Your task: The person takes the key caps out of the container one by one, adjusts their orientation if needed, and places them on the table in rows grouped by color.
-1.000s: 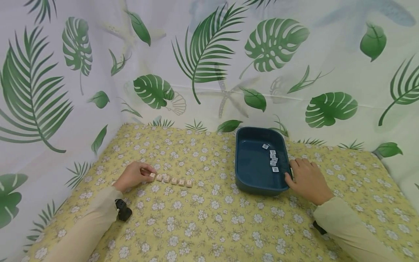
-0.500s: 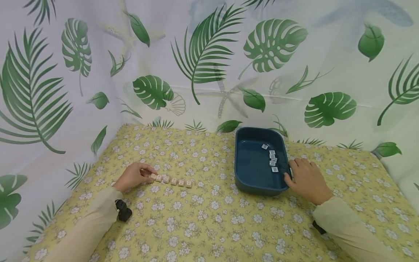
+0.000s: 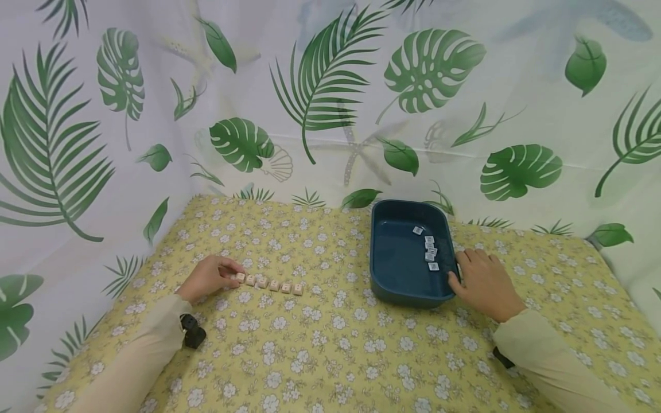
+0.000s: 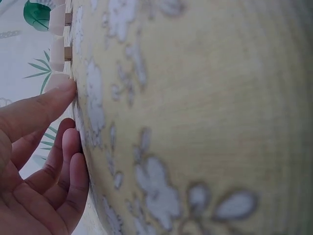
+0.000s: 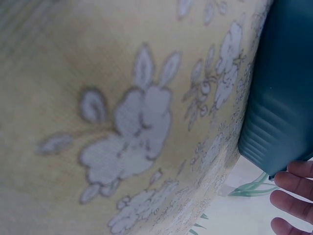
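Observation:
My left hand point(image 3: 209, 278) pinches the leftmost of several small beige blocks point(image 3: 275, 285) between thumb and fingertips. The blocks form a slightly slanting row, and their tops bear small dark marks. In the left wrist view, the thumb point(image 4: 54, 100) covers part of the nearest block point(image 4: 57, 81), while the other fingers are bent close to the cloth. My right hand point(image 3: 488, 284) holds the right rim of a dark blue rectangular basin point(image 3: 379, 264), thumb over the edge. In the right wrist view, its fingertips point(image 5: 286, 181) lie against the basin's outside near the rim.
Inside the basin, several small white printed pieces point(image 3: 430, 256) lie along the right side. A yellow flowered cloth point(image 3: 320, 355) covers the table. Behind it hangs a white curtain point(image 3: 330, 86) with green leaves. Each wrist carries a black camera point(image 3: 193, 331).
Both hands keep their places, the left on the end block and the right on the basin's rim. The end block shifts very slightly at the left fingertips.

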{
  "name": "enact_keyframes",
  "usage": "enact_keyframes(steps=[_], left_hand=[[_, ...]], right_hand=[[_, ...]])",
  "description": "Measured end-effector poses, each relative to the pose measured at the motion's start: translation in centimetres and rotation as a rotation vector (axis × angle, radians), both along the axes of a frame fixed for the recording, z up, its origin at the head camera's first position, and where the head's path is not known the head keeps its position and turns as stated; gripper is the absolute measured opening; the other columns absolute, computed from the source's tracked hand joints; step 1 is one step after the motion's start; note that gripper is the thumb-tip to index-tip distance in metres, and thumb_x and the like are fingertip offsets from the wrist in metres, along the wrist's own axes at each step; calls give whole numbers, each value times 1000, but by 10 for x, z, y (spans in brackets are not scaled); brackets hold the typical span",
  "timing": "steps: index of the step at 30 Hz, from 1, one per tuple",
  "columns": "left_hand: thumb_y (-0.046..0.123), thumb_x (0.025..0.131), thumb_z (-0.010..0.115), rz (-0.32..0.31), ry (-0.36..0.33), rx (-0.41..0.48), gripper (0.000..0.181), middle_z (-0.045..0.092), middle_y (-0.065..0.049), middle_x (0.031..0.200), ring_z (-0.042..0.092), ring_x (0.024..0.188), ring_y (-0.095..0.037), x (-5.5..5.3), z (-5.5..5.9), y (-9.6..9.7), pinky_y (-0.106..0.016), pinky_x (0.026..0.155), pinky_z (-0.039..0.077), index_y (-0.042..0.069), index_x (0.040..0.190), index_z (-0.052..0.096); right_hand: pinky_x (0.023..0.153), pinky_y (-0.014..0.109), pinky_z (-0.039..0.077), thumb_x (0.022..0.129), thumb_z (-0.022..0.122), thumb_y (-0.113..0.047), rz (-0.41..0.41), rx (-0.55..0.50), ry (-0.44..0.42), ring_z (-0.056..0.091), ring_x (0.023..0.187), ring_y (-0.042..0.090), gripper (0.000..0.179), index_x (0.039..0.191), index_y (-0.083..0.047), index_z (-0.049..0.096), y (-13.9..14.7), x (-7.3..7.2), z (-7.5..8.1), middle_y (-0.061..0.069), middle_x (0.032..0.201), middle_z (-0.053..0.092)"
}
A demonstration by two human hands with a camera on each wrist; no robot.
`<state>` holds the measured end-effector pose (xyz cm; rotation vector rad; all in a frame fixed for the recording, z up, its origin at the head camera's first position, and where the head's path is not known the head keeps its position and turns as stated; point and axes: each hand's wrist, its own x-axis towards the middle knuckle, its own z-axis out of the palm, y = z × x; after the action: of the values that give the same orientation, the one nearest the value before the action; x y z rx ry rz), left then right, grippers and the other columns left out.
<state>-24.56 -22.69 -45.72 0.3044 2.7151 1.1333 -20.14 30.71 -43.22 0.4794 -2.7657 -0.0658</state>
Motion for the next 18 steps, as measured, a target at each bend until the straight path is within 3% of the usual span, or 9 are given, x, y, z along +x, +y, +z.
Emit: enact_keyframes(steps=[8,18], left_hand=[[15,78,76,-14,-11,-36,24,65,-13,105,56,79,-16,-2,1,-2,-29,63,47,10,101,70],[12,80,74,-6,-5,-7,21,64,-7,87,53,69,-19,-1,0,-1,-31,58,44,8,100,71]], right_hand=[[71,53,46,88,56,-25,0,3,2,57,87,39,37,104,8,57,0,0,1,24,94,61],[69,53,45,88,56,-25,5,4,3,57,85,38,36,103,8,57,-1,0,1,23,91,60]])
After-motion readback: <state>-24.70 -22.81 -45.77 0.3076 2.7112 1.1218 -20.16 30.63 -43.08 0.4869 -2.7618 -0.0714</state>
